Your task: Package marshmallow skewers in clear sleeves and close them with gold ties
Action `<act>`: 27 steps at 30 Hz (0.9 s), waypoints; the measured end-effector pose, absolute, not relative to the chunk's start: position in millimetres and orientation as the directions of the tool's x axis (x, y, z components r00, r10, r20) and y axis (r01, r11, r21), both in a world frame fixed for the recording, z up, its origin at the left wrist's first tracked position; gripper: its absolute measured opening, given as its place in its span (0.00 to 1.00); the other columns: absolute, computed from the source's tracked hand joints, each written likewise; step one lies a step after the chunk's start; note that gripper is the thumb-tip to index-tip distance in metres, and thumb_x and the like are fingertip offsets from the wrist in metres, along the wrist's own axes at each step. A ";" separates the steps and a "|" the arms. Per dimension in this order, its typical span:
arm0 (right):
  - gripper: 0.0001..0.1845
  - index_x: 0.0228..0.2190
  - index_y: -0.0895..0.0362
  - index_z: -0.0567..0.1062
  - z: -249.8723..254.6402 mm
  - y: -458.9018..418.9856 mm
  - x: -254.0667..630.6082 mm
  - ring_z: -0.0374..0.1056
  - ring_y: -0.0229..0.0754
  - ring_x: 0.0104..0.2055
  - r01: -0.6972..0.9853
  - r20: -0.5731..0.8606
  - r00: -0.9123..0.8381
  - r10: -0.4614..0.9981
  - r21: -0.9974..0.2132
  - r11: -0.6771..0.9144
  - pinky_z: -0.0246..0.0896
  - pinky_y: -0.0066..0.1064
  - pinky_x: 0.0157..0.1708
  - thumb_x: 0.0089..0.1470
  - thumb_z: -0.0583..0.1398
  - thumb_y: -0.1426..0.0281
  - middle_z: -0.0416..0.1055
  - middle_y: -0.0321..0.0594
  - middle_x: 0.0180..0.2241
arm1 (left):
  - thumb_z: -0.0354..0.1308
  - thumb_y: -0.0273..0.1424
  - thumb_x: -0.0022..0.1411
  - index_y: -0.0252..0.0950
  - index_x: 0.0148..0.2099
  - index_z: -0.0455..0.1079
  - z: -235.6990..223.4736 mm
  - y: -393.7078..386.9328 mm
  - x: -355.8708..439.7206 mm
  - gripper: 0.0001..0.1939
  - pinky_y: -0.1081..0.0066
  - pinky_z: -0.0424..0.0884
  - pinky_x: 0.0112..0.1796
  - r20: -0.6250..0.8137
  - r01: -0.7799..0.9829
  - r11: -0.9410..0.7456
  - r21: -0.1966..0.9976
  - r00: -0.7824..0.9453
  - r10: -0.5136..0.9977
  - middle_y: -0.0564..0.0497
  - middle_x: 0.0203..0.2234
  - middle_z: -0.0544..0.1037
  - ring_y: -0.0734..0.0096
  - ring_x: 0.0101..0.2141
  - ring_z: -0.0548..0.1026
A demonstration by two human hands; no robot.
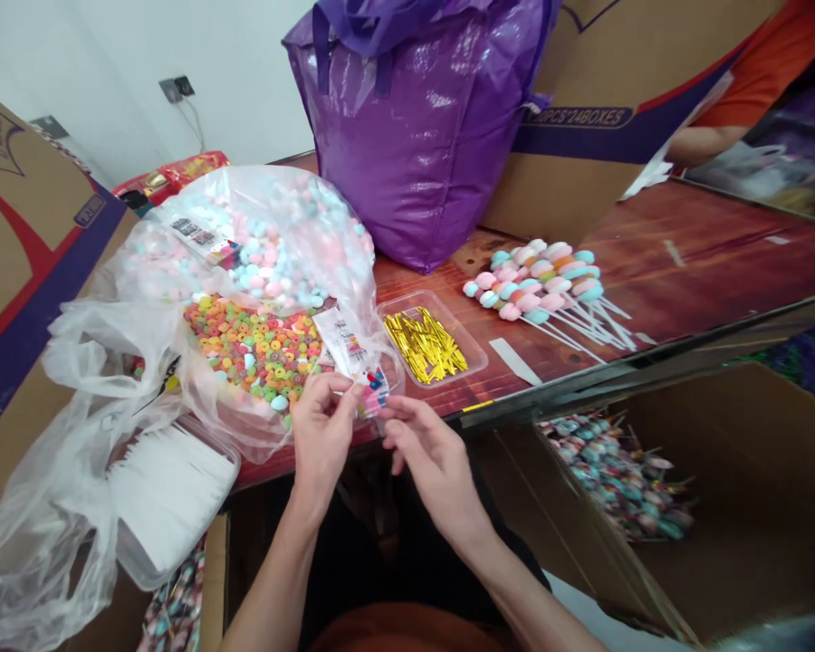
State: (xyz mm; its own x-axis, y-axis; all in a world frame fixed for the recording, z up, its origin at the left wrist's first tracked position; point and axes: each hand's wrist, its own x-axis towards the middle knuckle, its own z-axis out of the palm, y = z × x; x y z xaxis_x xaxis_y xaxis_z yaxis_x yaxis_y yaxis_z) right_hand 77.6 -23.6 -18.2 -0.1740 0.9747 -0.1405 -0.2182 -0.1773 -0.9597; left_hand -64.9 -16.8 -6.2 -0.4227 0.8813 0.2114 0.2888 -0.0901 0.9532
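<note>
My left hand [322, 435] pinches the edge of a printed plastic sleeve [373, 396], thumb against forefinger. On the other side, my right hand [431, 453] has its curled fingertips at the sleeve's right edge. Just behind the hands, a white printed strip [343, 342] lies over ring-shaped gummy candies [254, 349] in a clear bag. Beside them is a shallow clear tray [479, 360] of gold twist ties [426, 344]. Candy skewers [536, 279] with pastel marshmallows on white sticks lie in a pile to the right.
A bag of pastel marshmallows [278, 263] and a tub of white sticks [167, 493] are at left. Behind stand a purple bag [414, 136] and a carton [570, 181]. An open box [740, 453] below holds wrapped skewers. Another person's arm [706, 143] shows far right.
</note>
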 end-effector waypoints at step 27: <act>0.19 0.22 0.54 0.59 -12.1 -16.1 98.0 0.48 0.33 0.24 0.028 0.126 -0.168 0.978 -0.991 0.133 0.47 0.26 0.23 0.64 0.55 0.65 0.52 0.29 0.21 | 0.74 0.36 0.50 0.33 0.28 0.73 -3.0 -33.7 -21.9 0.15 0.78 0.65 0.25 -0.333 -0.681 -0.034 0.732 -0.401 0.853 0.56 0.23 0.70 0.82 0.22 0.63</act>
State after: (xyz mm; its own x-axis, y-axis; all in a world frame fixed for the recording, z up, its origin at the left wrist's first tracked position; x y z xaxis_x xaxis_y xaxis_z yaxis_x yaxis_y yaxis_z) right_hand 98.0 -16.1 -12.1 -0.1684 0.9776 0.1263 0.0276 0.1327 -0.9908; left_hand -21.9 -33.7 -3.0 -0.4015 0.8530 -0.3335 -0.6807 -0.0343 0.7318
